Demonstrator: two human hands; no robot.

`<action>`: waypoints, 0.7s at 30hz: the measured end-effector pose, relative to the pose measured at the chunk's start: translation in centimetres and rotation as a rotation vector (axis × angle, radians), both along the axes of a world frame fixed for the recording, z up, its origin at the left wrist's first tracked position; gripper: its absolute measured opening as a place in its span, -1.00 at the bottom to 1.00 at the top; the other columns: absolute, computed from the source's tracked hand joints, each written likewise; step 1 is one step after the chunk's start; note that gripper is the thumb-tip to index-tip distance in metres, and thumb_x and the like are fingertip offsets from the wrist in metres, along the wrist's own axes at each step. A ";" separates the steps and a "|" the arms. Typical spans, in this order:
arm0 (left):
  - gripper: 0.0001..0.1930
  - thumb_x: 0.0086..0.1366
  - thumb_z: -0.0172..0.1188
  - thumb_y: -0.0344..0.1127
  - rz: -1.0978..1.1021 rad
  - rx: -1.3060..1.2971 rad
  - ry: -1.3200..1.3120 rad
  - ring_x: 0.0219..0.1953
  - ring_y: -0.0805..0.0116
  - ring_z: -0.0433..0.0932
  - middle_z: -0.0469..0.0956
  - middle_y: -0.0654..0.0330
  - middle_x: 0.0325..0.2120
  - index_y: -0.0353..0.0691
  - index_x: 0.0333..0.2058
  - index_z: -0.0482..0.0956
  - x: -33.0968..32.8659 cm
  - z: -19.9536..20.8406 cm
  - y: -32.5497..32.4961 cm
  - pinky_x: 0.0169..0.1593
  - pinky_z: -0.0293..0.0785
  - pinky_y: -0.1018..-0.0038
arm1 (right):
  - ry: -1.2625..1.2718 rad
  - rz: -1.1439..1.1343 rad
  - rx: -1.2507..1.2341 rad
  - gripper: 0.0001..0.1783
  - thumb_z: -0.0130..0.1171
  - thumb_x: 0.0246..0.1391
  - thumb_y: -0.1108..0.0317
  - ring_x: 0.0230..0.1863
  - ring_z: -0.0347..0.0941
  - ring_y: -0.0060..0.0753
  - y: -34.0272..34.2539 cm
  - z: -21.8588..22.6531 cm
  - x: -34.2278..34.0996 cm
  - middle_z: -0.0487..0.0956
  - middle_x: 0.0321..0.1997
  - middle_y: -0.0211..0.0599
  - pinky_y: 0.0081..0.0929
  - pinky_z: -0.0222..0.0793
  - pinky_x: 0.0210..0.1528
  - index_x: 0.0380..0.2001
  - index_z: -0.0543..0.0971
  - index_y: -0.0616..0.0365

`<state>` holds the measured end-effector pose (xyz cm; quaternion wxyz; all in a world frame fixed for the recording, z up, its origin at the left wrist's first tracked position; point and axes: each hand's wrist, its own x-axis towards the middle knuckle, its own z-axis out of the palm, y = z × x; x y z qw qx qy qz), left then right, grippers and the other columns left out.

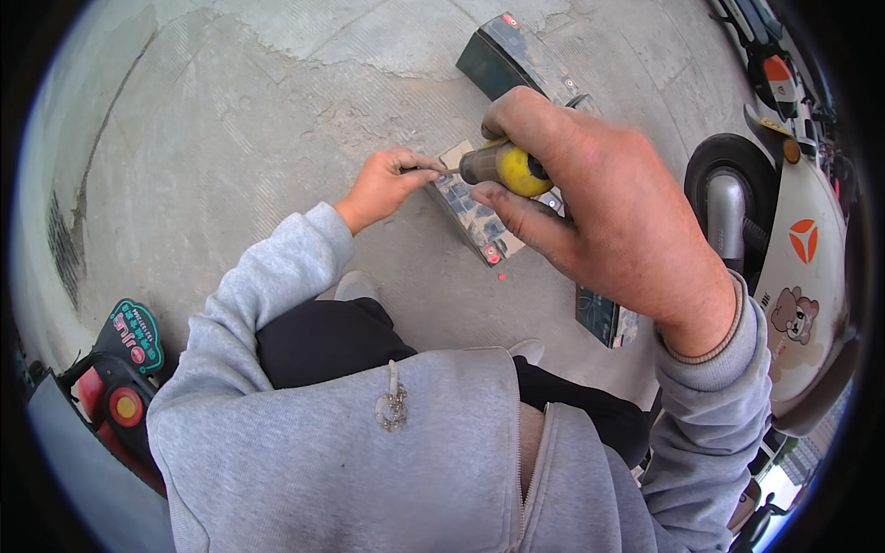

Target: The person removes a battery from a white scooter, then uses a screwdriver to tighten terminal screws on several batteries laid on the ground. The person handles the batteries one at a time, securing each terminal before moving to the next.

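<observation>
My right hand (636,203) is closed around a screwdriver (510,170) with a yellow and black handle, its thin shaft pointing left. The tip reaches the far left corner of a dusty, block-shaped battery (472,210) on the ground. At that corner my left hand (383,187) has its thumb and fingers pinched together beside the shaft. Whatever lies between those fingertips is too small to make out. A red-marked terminal (491,251) shows at the battery's near end. The right hand hides part of the battery's right side.
Another dark battery (502,60) lies beyond my right hand, and a third (599,318) is partly under my wrist. A small red piece (501,276) rests on the concrete floor (230,120). A white scooter (802,286) stands close on the right, a vehicle's red rear light (124,405) at lower left.
</observation>
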<state>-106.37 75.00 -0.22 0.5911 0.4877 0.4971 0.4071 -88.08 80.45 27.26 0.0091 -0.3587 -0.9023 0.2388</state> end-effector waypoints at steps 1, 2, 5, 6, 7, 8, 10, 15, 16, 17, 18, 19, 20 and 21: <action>-0.84 0.21 0.29 -0.39 -0.003 0.000 -0.002 -0.26 0.44 0.57 0.65 0.17 -0.35 -0.22 -0.22 0.72 0.0 0.0 0.0 -0.13 0.45 0.48 | -0.012 -0.009 -0.009 -0.65 0.33 0.03 0.32 -0.41 0.51 0.00 0.0 0.0 0.0 0.53 -0.44 -0.11 -0.22 0.39 -0.38 -0.17 0.42 0.12; -0.83 0.21 0.29 -0.39 -0.007 0.000 -0.003 -0.26 0.43 0.57 0.65 0.17 -0.35 -0.21 -0.22 0.72 -0.1 0.0 0.1 -0.14 0.45 0.48 | -0.006 0.004 -0.004 -0.65 0.34 0.03 0.32 -0.40 0.51 -0.01 -0.1 -0.1 0.0 0.53 -0.44 -0.12 -0.22 0.39 -0.38 -0.17 0.42 0.12; -0.83 0.20 0.30 -0.39 -0.029 0.034 0.053 -0.27 0.41 0.57 0.65 0.16 -0.36 -0.20 -0.22 0.72 -0.2 0.1 0.0 -0.14 0.45 0.47 | 0.008 0.036 0.003 -0.65 0.34 0.03 0.32 -0.38 0.51 -0.01 -0.2 -0.2 0.1 0.53 -0.44 -0.14 -0.22 0.40 -0.37 -0.18 0.42 0.11; -0.83 0.20 0.30 -0.39 -0.027 0.021 0.045 -0.27 0.41 0.57 0.65 0.16 -0.36 -0.19 -0.22 0.73 -0.2 0.2 0.0 -0.14 0.45 0.47 | 0.008 0.044 0.000 -0.65 0.34 0.02 0.32 -0.37 0.51 -0.01 -0.2 -0.2 0.1 0.53 -0.44 -0.15 -0.23 0.40 -0.37 -0.18 0.42 0.11; -0.83 0.20 0.30 -0.39 -0.024 0.009 0.037 -0.27 0.40 0.57 0.65 0.16 -0.36 -0.18 -0.22 0.73 -0.2 0.2 -0.1 -0.14 0.45 0.47 | 0.029 0.062 0.007 -0.65 0.34 0.02 0.32 -0.37 0.52 -0.02 -0.3 -0.2 0.1 0.53 -0.44 -0.16 -0.23 0.40 -0.37 -0.18 0.42 0.11; -0.83 0.20 0.30 -0.39 -0.021 -0.004 0.029 -0.27 0.40 0.57 0.65 0.16 -0.36 -0.17 -0.22 0.73 -0.2 0.2 -0.1 -0.14 0.45 0.47 | 0.008 0.058 -0.001 -0.65 0.35 0.02 0.32 -0.37 0.52 -0.03 -0.3 -0.1 0.1 0.53 -0.41 -0.17 -0.23 0.41 -0.36 -0.18 0.42 0.10; -0.83 0.20 0.30 -0.38 -0.019 -0.021 0.030 -0.27 0.39 0.58 0.65 0.15 -0.36 -0.17 -0.22 0.73 -0.1 0.3 -0.1 -0.14 0.46 0.46 | 0.011 0.070 0.004 -0.65 0.35 0.01 0.33 -0.37 0.52 -0.05 -0.3 -0.1 -0.2 0.54 -0.36 -0.19 -0.24 0.42 -0.35 -0.18 0.43 0.10; -0.82 0.20 0.30 -0.37 -0.027 0.082 0.128 -0.24 0.38 0.59 0.65 0.14 -0.33 -0.20 -0.20 0.71 -0.1 0.8 0.0 -0.11 0.47 0.44 | 0.091 0.038 0.134 -0.70 0.33 0.02 0.33 -0.39 0.53 -0.14 -0.5 -0.6 -1.1 0.50 -0.26 -0.28 -0.27 0.46 -0.37 -0.21 0.46 0.08; -0.80 0.20 0.29 -0.37 -0.024 0.100 0.175 -0.23 0.37 0.59 0.65 0.13 -0.31 -0.21 -0.19 0.69 -0.2 1.1 -0.2 -0.11 0.48 0.42 | 0.093 0.025 0.128 -0.72 0.32 0.02 0.32 -0.40 0.53 -0.16 -0.6 -1.0 -1.1 0.48 -0.27 -0.30 -0.28 0.47 -0.39 -0.23 0.47 0.08; -0.79 0.21 0.29 -0.36 -0.031 0.127 0.213 -0.21 0.35 0.60 0.65 0.13 -0.30 -0.22 -0.17 0.67 -0.1 1.2 -0.3 -0.10 0.49 0.41 | 0.124 0.031 0.130 -0.73 0.32 -0.01 0.32 -0.44 0.53 -0.13 -0.9 -1.4 -1.0 0.48 -0.31 -0.25 -0.25 0.46 -0.44 -0.27 0.47 0.10; -0.78 0.21 0.29 -0.36 -0.043 0.156 0.240 -0.21 0.35 0.60 0.65 0.12 -0.30 -0.23 -0.17 0.67 -0.1 1.4 -0.2 -0.10 0.49 0.41 | 0.142 0.022 0.142 -0.73 0.32 -0.04 0.31 -0.47 0.53 -0.09 -1.2 -1.9 -1.0 0.48 -0.36 -0.20 -0.22 0.45 -0.49 -0.31 0.46 0.11; -0.78 0.21 0.29 -0.35 -0.050 0.182 0.264 -0.21 0.34 0.60 0.65 0.11 -0.30 -0.24 -0.16 0.67 -0.3 1.6 -0.2 -0.10 0.49 0.40 | 0.186 -0.003 0.198 -0.73 0.31 -0.07 0.30 -0.50 0.53 -0.06 -1.4 -2.3 -0.8 0.47 -0.40 -0.15 -0.19 0.44 -0.54 -0.35 0.45 0.13; -0.78 0.21 0.29 -0.35 -0.054 0.204 0.281 -0.20 0.33 0.60 0.65 0.10 -0.29 -0.24 -0.16 0.67 -0.4 1.7 0.0 -0.10 0.49 0.40 | 0.196 -0.042 0.280 -0.72 0.28 0.02 0.14 -0.55 0.50 -0.25 -1.8 -2.8 -0.6 0.38 -0.47 -0.29 -0.30 0.40 -0.61 -0.37 0.47 0.06; -0.77 0.22 0.28 -0.34 -0.060 0.223 0.294 -0.20 0.32 0.60 0.65 0.10 -0.29 -0.25 -0.16 0.66 -0.6 1.8 0.3 -0.10 0.49 0.39 | 0.197 -0.063 0.329 -0.65 0.30 -0.04 0.07 -0.55 0.52 -0.26 -2.0 -3.4 -0.8 0.42 -0.48 -0.25 -0.33 0.36 -0.64 -0.40 0.45 0.09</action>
